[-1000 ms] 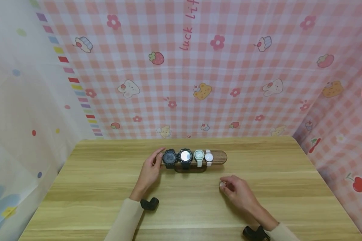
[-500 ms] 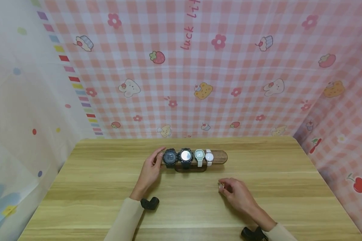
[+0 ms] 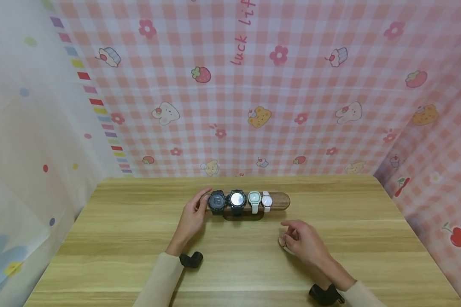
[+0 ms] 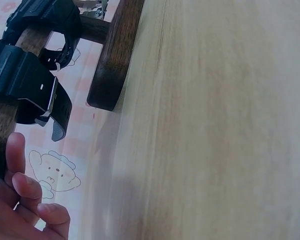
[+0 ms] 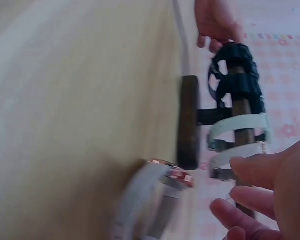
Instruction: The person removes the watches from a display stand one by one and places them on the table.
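Brown wood meets the fingertips of my left hand: I grip the left end of the watch stand, which rests close to the far edge of the desk, about midway between its left and right edges. Four watches sit around the bar in a row. Nearest my fingers is a black watch with a dark face, then a black watch with a bright, shiny face, a pale green square watch and a slim white watch. Beyond those, the bar's right end is bare wood.

Right of the desk's middle, between the stand and the near edge, is a loose watch with a pale strap and a rose-gold case, blurred in the right wrist view. My right hand is just beside it, index finger reaching out toward the far edge. From above, my thumb seems to meet the watch, yet from the wrist a gap separates it from the fingers that show, so I cannot tell whether I have hold of it. Beige sleeves cover my forearms, and each wrist bears a black camera. Pink checked cloth hangs behind the desk's far edge.
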Tool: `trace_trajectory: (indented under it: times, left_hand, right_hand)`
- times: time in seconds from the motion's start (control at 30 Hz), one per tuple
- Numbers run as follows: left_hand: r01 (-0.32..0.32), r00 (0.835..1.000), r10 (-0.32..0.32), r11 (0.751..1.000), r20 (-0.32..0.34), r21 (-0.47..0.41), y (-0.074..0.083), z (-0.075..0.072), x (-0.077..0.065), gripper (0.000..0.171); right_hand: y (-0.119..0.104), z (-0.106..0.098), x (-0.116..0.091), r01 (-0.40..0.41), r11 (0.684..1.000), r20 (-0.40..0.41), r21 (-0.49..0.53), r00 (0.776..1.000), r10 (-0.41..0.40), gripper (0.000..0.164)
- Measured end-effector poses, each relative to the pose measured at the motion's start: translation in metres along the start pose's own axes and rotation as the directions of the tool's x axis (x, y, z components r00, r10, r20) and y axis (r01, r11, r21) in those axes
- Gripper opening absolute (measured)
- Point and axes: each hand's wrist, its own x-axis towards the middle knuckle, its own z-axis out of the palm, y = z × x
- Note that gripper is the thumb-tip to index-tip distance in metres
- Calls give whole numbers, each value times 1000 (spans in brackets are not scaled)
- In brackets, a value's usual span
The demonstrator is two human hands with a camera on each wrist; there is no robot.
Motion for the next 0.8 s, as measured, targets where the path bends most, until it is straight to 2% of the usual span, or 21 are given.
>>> trace_trajectory:
  times: [0.2, 0.3, 0.63, 0.8]
  left_hand:
    - [0, 1000, 0, 1000, -7, -10, -1, 0, 1, 34]
    - [-2, 1000, 2, 1000, 0, -14, -2, 0, 0, 34]
    - [-8, 1000, 8, 1000, 0, -11, 0, 1, -1, 34]
    - [-13, 1000, 13, 1000, -9, -5, 1, 0, -1, 34]
  right_hand:
    - [-8, -14, 10, 116, 993, -127, 3, 985, -114, 33]
    - [-11, -20, 17, 141, 990, -159, 9, 978, -137, 34]
    - [-24, -26, 42, 82, 991, -122, 101, 990, -69, 39]
    - [-33, -21, 52, 33, 983, -63, 180, 998, -22, 39]
